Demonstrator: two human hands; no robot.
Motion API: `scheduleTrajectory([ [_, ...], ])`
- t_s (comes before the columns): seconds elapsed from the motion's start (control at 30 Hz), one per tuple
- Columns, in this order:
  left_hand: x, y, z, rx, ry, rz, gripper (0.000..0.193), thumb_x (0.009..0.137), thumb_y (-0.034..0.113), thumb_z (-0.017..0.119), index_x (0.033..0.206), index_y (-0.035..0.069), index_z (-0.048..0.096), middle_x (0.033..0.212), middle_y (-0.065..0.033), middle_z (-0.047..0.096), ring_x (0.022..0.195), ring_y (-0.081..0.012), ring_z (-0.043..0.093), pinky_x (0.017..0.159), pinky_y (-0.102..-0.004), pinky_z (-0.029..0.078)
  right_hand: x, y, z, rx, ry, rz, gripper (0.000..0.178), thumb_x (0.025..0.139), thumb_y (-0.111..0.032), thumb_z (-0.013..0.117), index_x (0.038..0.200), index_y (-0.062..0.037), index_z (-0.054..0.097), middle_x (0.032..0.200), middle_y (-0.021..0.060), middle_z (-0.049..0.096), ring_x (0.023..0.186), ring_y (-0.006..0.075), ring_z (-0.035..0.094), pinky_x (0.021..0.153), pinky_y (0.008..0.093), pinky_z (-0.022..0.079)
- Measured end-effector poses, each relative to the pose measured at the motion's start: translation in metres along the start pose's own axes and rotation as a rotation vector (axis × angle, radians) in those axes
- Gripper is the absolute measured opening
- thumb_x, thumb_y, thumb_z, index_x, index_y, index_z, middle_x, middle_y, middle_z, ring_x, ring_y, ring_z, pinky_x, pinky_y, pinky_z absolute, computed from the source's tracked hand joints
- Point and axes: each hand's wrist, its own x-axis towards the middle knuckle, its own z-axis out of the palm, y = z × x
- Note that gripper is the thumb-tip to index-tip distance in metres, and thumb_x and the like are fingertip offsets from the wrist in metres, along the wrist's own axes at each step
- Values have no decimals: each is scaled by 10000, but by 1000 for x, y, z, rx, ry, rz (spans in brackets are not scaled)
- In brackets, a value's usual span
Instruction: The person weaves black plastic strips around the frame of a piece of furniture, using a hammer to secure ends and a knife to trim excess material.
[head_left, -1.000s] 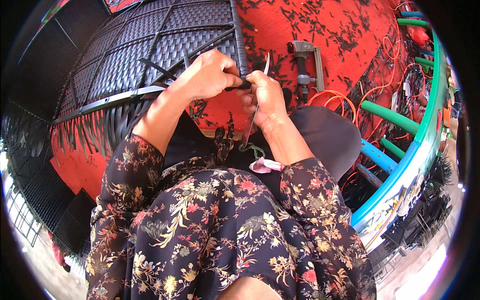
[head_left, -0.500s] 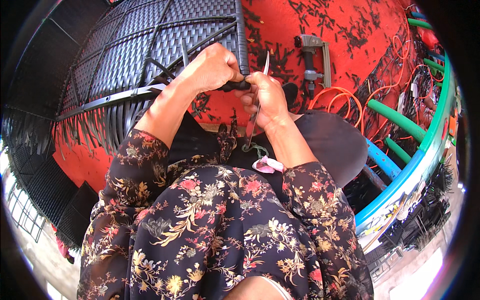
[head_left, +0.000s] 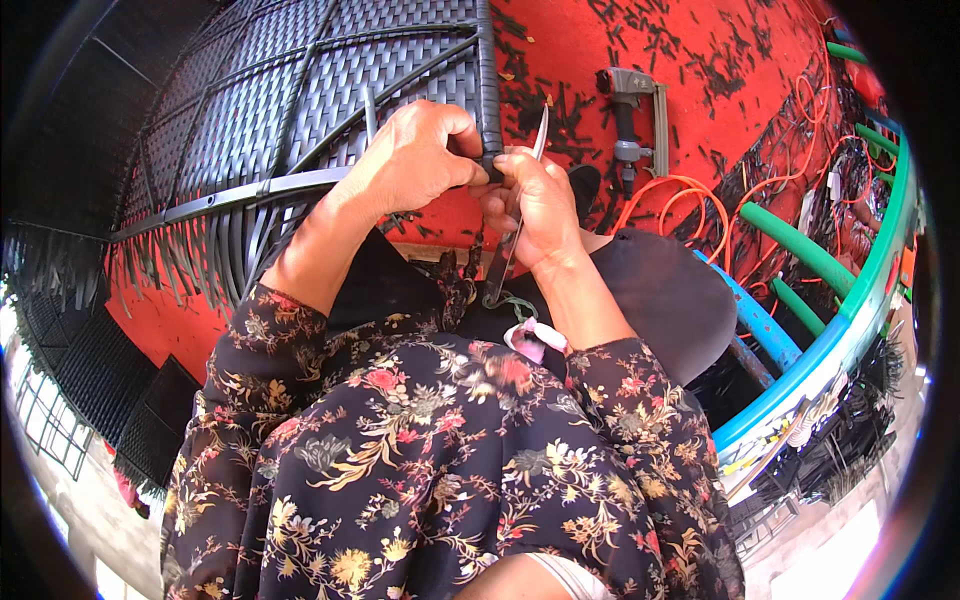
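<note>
- The left hand, in the upper middle of the frame, is closed with its fingers curled around the dark upright edge bar of a black woven wicker panel.
- The right hand, just right of the left and touching it at the fingertips, is closed around a pair of scissors; the blade points up past the fingers, and the handle hangs below the palm.
- The wicker panel fills the upper left of the frame, and loose black strand ends hang from its lower edge at the left.
- Behind the hands lies a red floor strewn with short black offcuts.
- A grey pneumatic stapler lies on the floor in the upper right, well apart from the hands, with an orange hose coiled below it.
- Green and blue tubes curve along the right edge.
</note>
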Motion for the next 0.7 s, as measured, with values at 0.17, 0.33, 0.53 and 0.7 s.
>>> scheduleTrajectory([
  [0.17,-8,-1,2,72,63,135,207,691,129,731,812,-9,636,806,-132,632,738,-291,626,663,-361,488,-5,-3,1,6,-40,-6,111,889,-147,528,928,-47,555,742,99,631,495,99,516,373,200,305],
  [0.33,-15,-1,9,237,185,276,222,702,131,733,831,-3,610,832,-144,601,760,-356,605,646,-398,490,-7,-4,1,37,-49,-28,90,868,-154,555,861,-65,565,700,56,624,488,77,530,377,194,335],
  [0.53,-16,-1,15,415,268,292,204,729,187,698,749,19,583,758,-133,581,745,-341,608,630,-433,493,-5,-6,2,14,-46,-34,115,876,-177,558,879,-63,565,707,52,627,489,74,532,381,191,347],
  [0.7,-15,1,15,400,241,244,209,753,192,706,816,30,590,775,-130,572,739,-364,586,618,-433,475,-4,-5,2,28,-41,-13,145,889,-205,564,912,-62,557,732,53,627,504,74,534,384,190,344],
])
